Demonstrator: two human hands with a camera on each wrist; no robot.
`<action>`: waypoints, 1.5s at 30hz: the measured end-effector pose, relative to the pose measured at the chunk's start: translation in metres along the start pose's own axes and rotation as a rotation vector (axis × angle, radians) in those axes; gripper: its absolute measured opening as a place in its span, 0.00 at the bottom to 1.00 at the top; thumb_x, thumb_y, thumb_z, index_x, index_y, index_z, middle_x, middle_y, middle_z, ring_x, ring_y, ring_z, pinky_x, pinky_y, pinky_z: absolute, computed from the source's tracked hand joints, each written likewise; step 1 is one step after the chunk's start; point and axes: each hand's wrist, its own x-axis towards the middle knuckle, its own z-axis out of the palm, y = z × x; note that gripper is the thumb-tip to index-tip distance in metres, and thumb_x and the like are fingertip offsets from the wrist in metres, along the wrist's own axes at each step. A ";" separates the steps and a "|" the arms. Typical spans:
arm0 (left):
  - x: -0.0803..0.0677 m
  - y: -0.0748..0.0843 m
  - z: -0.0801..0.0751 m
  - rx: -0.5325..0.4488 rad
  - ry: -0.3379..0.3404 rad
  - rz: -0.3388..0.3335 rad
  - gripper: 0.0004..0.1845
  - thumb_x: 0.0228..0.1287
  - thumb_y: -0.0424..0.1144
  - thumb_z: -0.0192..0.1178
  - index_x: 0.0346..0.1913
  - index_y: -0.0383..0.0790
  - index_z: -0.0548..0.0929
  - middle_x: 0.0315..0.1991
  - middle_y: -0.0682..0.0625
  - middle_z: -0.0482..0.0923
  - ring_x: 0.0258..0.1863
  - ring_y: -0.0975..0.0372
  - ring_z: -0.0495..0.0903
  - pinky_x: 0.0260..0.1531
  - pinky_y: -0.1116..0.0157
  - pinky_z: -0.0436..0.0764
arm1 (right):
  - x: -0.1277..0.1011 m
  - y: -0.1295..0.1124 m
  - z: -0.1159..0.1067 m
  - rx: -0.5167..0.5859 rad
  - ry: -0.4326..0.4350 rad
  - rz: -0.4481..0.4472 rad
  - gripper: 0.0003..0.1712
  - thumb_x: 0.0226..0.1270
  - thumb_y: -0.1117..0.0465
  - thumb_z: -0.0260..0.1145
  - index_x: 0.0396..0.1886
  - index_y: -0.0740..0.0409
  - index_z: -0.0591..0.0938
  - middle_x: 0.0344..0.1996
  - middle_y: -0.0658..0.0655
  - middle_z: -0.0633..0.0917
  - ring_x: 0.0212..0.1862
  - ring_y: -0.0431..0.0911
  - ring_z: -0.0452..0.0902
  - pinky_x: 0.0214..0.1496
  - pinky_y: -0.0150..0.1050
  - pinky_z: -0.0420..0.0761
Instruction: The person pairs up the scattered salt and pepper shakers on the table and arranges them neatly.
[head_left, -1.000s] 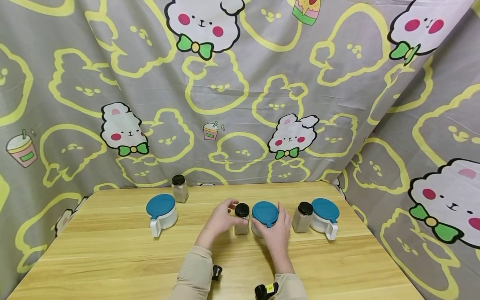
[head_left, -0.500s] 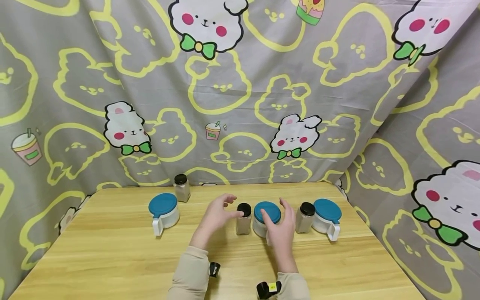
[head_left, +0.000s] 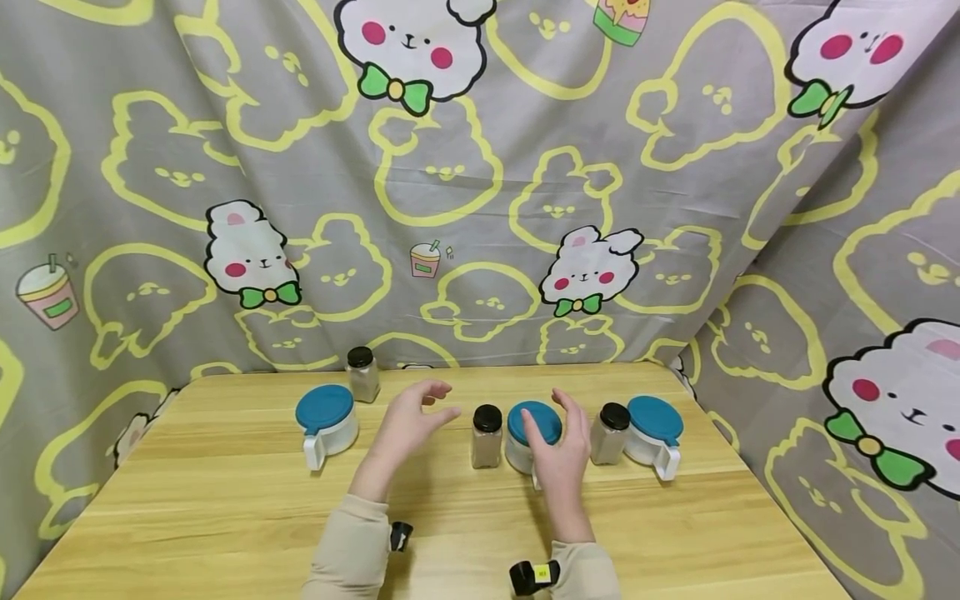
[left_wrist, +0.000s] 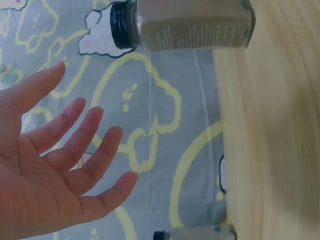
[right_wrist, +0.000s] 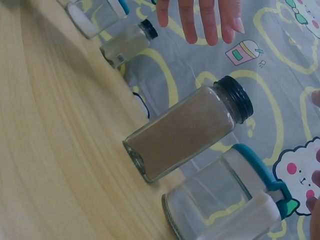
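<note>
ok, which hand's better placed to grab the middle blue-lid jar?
Probably the right hand: it hovers open directly at the middle blue-lid jar. The left hand, also open, sits beyond the spice bottle, which stands between them.

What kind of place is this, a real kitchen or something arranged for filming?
It looks like an arranged tabletop setup, not a working kitchen. A cartoon rabbit-print cloth hangs as a backdrop behind and beside a small wooden table, and spice jars and blue-lidded containers stand in a row on it.
</note>
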 end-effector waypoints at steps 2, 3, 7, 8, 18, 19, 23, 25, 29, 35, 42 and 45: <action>-0.002 0.000 -0.003 0.016 0.007 0.012 0.21 0.61 0.46 0.68 0.56 0.42 0.81 0.53 0.46 0.82 0.57 0.49 0.78 0.56 0.49 0.78 | 0.001 -0.001 0.000 0.007 0.000 -0.020 0.28 0.55 0.62 0.76 0.57 0.58 0.79 0.51 0.62 0.81 0.57 0.52 0.74 0.61 0.47 0.71; -0.003 0.000 -0.005 0.027 0.010 0.015 0.21 0.61 0.46 0.67 0.55 0.42 0.81 0.53 0.46 0.82 0.56 0.49 0.78 0.56 0.49 0.78 | 0.001 -0.001 0.001 0.006 0.001 -0.037 0.28 0.54 0.62 0.76 0.56 0.58 0.79 0.50 0.62 0.82 0.56 0.51 0.74 0.61 0.46 0.71; -0.008 0.000 -0.012 0.076 0.018 0.034 0.20 0.62 0.46 0.66 0.54 0.42 0.82 0.52 0.45 0.82 0.55 0.50 0.79 0.56 0.49 0.77 | 0.003 -0.003 0.002 0.021 -0.006 -0.095 0.27 0.54 0.64 0.76 0.55 0.58 0.80 0.48 0.62 0.83 0.54 0.52 0.77 0.59 0.41 0.74; -0.009 0.000 -0.014 0.089 0.021 0.040 0.19 0.62 0.46 0.66 0.54 0.42 0.82 0.52 0.45 0.82 0.55 0.50 0.79 0.56 0.49 0.77 | 0.003 -0.004 0.003 0.022 -0.013 -0.107 0.26 0.54 0.65 0.76 0.55 0.59 0.80 0.47 0.61 0.83 0.53 0.52 0.77 0.59 0.41 0.75; -0.021 -0.007 -0.034 0.187 0.058 0.131 0.17 0.64 0.47 0.65 0.53 0.43 0.83 0.52 0.48 0.83 0.54 0.53 0.79 0.53 0.51 0.80 | 0.002 -0.016 0.006 0.007 -0.047 -0.196 0.26 0.50 0.69 0.77 0.52 0.58 0.82 0.46 0.60 0.85 0.50 0.52 0.79 0.48 0.50 0.81; -0.022 -0.008 -0.035 0.197 0.063 0.151 0.17 0.64 0.46 0.65 0.53 0.43 0.83 0.52 0.47 0.83 0.54 0.52 0.79 0.52 0.50 0.80 | 0.002 -0.017 0.006 0.004 -0.047 -0.215 0.26 0.49 0.69 0.77 0.51 0.58 0.82 0.46 0.59 0.85 0.50 0.52 0.79 0.47 0.50 0.81; -0.025 -0.012 -0.043 0.232 0.083 0.210 0.17 0.63 0.45 0.66 0.52 0.43 0.83 0.51 0.47 0.83 0.53 0.52 0.80 0.51 0.50 0.80 | 0.001 -0.021 0.009 0.022 -0.070 -0.271 0.25 0.50 0.69 0.76 0.51 0.57 0.82 0.46 0.58 0.85 0.51 0.50 0.78 0.47 0.50 0.81; -0.026 -0.015 -0.048 0.248 0.088 0.231 0.17 0.63 0.45 0.66 0.53 0.44 0.83 0.51 0.47 0.83 0.53 0.52 0.80 0.52 0.50 0.80 | 0.000 -0.024 0.011 0.042 -0.092 -0.301 0.25 0.51 0.69 0.75 0.51 0.56 0.82 0.45 0.58 0.85 0.50 0.50 0.78 0.48 0.47 0.80; -0.027 -0.020 -0.058 0.287 0.091 0.273 0.17 0.63 0.45 0.66 0.54 0.45 0.83 0.51 0.48 0.82 0.53 0.52 0.81 0.51 0.50 0.80 | -0.003 -0.029 0.016 0.051 -0.129 -0.359 0.24 0.52 0.69 0.75 0.51 0.58 0.82 0.43 0.58 0.85 0.48 0.49 0.79 0.52 0.40 0.79; -0.024 -0.029 -0.071 0.340 0.092 0.358 0.16 0.62 0.46 0.66 0.52 0.46 0.83 0.50 0.50 0.82 0.51 0.53 0.81 0.48 0.52 0.81 | -0.009 -0.035 0.024 0.073 -0.169 -0.388 0.23 0.53 0.68 0.74 0.50 0.60 0.81 0.40 0.58 0.85 0.46 0.49 0.80 0.52 0.31 0.77; -0.022 -0.039 -0.089 0.353 0.056 0.416 0.15 0.61 0.44 0.67 0.50 0.48 0.83 0.49 0.52 0.83 0.49 0.57 0.83 0.47 0.55 0.82 | -0.018 -0.041 0.034 0.108 -0.205 -0.437 0.22 0.54 0.67 0.74 0.50 0.60 0.81 0.39 0.58 0.85 0.44 0.48 0.80 0.53 0.26 0.76; -0.020 -0.043 -0.097 0.347 0.052 0.435 0.14 0.60 0.43 0.68 0.49 0.49 0.84 0.48 0.53 0.84 0.49 0.57 0.82 0.49 0.54 0.82 | -0.022 -0.044 0.038 0.118 -0.228 -0.464 0.21 0.56 0.66 0.73 0.51 0.59 0.81 0.40 0.57 0.85 0.45 0.48 0.80 0.52 0.29 0.78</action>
